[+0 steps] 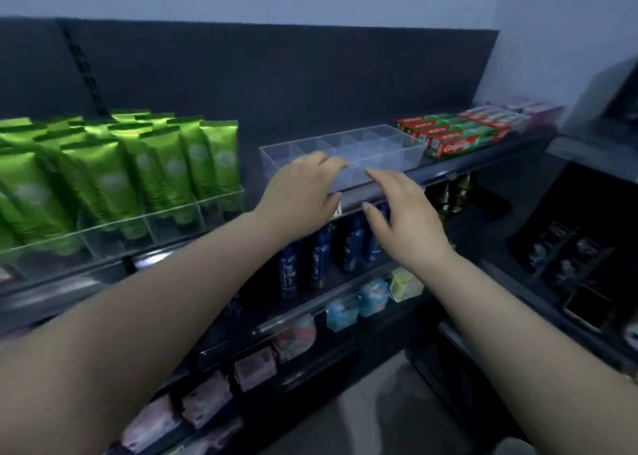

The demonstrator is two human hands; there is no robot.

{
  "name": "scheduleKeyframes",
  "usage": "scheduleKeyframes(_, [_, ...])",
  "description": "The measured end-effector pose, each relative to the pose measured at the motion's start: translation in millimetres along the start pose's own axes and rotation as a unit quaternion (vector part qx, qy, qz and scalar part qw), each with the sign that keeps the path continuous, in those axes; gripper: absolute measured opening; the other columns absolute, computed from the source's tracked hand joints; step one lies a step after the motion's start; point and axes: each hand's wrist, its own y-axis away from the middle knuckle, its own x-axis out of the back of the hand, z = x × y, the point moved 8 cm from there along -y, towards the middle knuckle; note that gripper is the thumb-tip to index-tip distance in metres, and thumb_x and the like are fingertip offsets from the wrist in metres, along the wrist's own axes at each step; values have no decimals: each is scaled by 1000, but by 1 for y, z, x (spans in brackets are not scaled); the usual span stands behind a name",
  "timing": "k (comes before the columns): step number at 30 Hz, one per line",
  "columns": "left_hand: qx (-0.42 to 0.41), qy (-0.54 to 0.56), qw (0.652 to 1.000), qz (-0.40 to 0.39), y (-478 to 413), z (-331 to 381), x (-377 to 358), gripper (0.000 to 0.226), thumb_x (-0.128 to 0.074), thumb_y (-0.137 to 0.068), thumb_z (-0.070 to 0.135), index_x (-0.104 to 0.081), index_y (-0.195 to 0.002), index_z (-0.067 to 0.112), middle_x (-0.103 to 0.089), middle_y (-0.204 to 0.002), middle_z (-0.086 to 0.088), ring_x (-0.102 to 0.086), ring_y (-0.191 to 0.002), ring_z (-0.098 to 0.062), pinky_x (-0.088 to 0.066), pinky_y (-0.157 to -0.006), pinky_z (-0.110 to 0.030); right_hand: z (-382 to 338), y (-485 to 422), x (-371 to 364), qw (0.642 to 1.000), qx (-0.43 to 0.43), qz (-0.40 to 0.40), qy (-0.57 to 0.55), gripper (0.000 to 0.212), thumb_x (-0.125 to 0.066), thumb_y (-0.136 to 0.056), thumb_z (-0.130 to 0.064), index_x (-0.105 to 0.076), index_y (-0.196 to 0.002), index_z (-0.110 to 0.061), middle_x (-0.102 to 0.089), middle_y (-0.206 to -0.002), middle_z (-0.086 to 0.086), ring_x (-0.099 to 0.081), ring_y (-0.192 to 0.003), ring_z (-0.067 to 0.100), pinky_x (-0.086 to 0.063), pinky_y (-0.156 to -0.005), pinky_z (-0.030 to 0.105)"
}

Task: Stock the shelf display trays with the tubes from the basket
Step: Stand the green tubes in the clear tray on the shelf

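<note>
Above lower shelves of small packets point(255, 368) and blue bottles point(321, 257), a person reaches both bare arms to the top shelf. The left hand point(303, 195) curls its fingers over the front rim of an empty clear tray point(409, 150), thumb below, while the right hand point(404, 219) hovers spread and holding nothing just before it. Green tubes point(138, 171) stand packed in the left display tray point(172, 219), toothpaste boxes point(459, 137) to the far right

Top shelf point(483, 159), L to R: clear tray point(172, 226) w/ upright green tubes point(114, 178), clear divided tray point(379, 147) at ctr by front edge, red-green toothpaste boxes point(462, 137) lying flat.
</note>
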Motion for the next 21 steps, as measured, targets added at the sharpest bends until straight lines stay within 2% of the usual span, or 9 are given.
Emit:
scheduleKeyframes(4, [-33,56,997,-37,5,48,-51,46,-53,-91,25,-44,-135,16,-52,-128,-9,-51,-112,-29,-46,-90,-43,47,60,7,998,-56,-12,17,49,-54,-93,-21,-43,-139,-11,-49,-136,9,-42,-128,24,-34,-106,33])
scheduleKeyframes(8, [-67,88,992,-64,15,105,-105,47,-52,-92,27,-43,-137,17,-52,-130,-6,-50,-115,-25,-46,-91,-39,96,127,16,992,-121,-25,32,49,-56,-92,-20,-44,-139,-13,-49,-137,8,-41,-128,24,-31,-106,30])
scheduleKeyframes(13, [-92,125,982,-111,27,181,-172,45,-54,-91,24,-44,-135,16,-52,-127,-6,-49,-115,-26,-41,-92,-35,156,212,35,975,-213,-47,38,51,-56,-92,-21,-43,-140,-13,-47,-138,10,-40,-130,27,-34,-108,37])
scheduleKeyframes(17, [-102,164,968,-159,43,250,-225,46,-53,-92,25,-43,-136,16,-51,-130,-7,-49,-116,-27,-43,-92,-38,209,286,55,960,-271,-65,36,50,-56,-91,-19,-44,-139,-12,-48,-136,12,-42,-129,29,-35,-108,41])
scheduleKeyframes(21, [-108,183,955,-208,70,311,-277,46,-51,-93,25,-42,-138,16,-52,-129,-8,-49,-115,-28,-44,-93,-40,258,363,69,942,-325,-79,31,50,-56,-91,-19,-44,-139,-13,-48,-137,10,-41,-129,27,-34,-109,37])
